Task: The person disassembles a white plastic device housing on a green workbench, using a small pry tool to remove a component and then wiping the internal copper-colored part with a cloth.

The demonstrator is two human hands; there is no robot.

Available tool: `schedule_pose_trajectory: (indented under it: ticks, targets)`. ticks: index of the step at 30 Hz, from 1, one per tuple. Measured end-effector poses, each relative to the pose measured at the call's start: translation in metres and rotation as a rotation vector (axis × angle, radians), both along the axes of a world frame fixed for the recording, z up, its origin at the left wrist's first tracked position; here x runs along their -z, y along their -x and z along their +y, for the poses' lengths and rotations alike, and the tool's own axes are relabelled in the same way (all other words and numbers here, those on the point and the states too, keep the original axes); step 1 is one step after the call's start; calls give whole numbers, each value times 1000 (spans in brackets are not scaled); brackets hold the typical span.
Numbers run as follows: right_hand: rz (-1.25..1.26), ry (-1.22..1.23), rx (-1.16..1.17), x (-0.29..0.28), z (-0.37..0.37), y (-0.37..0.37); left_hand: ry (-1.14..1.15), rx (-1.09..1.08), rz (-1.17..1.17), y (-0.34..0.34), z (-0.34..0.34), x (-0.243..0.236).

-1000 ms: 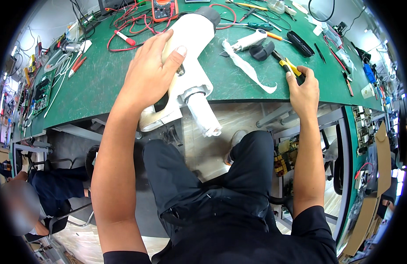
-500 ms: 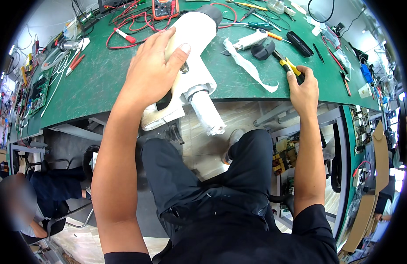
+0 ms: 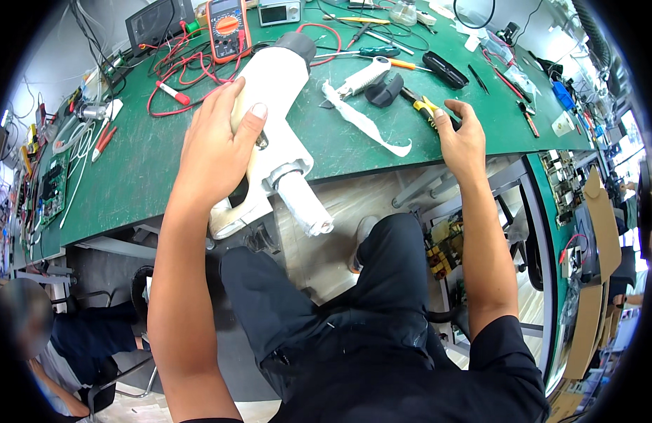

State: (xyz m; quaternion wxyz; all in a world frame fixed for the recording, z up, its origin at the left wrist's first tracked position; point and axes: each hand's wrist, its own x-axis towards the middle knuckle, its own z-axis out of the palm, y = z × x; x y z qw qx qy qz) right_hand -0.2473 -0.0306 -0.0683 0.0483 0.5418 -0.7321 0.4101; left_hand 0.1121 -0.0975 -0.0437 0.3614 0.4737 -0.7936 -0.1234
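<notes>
Green bench (image 3: 135,173) crowded along its far side; orange multimeter (image 3: 228,25) at the back beyond the white casing (image 3: 283,81), w/ tangled red & blk leads (image 3: 181,67) running left of it; small grey screen unit (image 3: 278,13) just right of the meter; betw. the hands lie a torn white strip (image 3: 368,127), a white handpiece (image 3: 368,76) & a dark curved part (image 3: 384,92), all close together; behind them a green-handled screwdriver (image 3: 379,51), an orange-handled one (image 3: 402,63) & a blk case (image 3: 445,70); far left, circuit board (image 3: 54,187) & red-handled tool (image 3: 102,144); seated co-worker (image 3: 79,345) lower left, cardboard (image 3: 586,331) lower right; multimeter dial has fine markings, too small to make out; pliers' handle bears dark marks, unclear.

L hand (image 3: 216,144) lies over the left side of the casing, thumb on its upper face, fingers straight along the barrel; can't tell how firmly it's closed, underside hidden; casing rests on bench, lower end w/ white-wrapped tube (image 3: 303,204) overhanging the near edge; R hand (image 3: 463,144) is closed round the handle end of yellow-blk pliers (image 3: 424,107), their nose pointing away, nr the dark part.
</notes>
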Motion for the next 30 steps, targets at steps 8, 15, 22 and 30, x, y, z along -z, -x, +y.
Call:
schedule_pose_trajectory:
  ticks: [8, 15, 22, 30]
  targets:
    - [235, 67, -110, -29, -43, 2, -2, -22, -20, 1, 2, -2]
    - [407, -404, -297, -45, -145, 35, -25, -46, -20, 3, 4, -6]
    - [581, -429, -373, -38, -174, 53, -23, -74, -17, 1, 3, -2]
    - [553, -197, -241, -97, -90, 27, -23, -75, -19, 2, 3, -2]
